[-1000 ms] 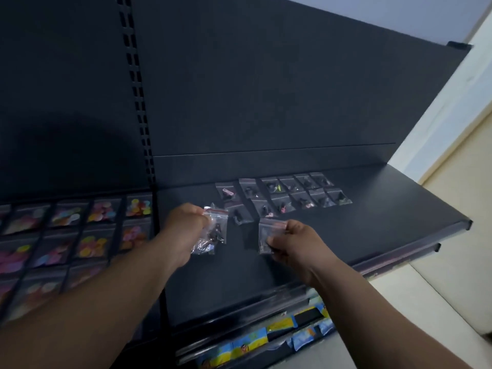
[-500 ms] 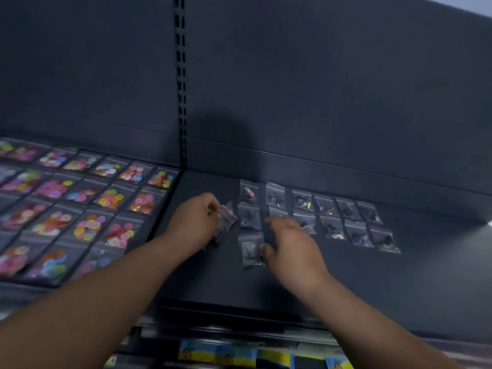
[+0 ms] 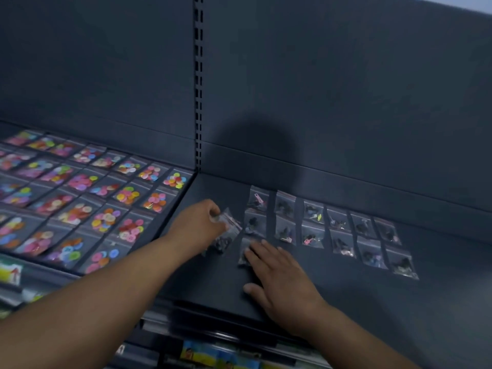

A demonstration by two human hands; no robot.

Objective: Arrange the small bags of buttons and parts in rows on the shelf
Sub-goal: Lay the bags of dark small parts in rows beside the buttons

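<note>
Small clear bags of dark parts [image 3: 335,233] lie in two rows on the dark shelf [image 3: 439,302]. A third row starts with one bag [image 3: 245,247] at the left end; my right hand [image 3: 279,278] lies flat, fingers spread, with its fingertips on that bag. My left hand [image 3: 199,225] is closed on a small bunch of clear bags [image 3: 227,230], held just left of the rows and a little above the shelf.
The neighbouring shelf on the left holds rows of bags with coloured buttons [image 3: 80,201]. A slotted upright [image 3: 198,83] divides the back panels. A lower shelf with colourful packs [image 3: 221,358] shows below the front edge.
The view has swung left. My right hand has laid its bag down at the left end of a third row and flattened on it. My left hand still holds its bunch.
</note>
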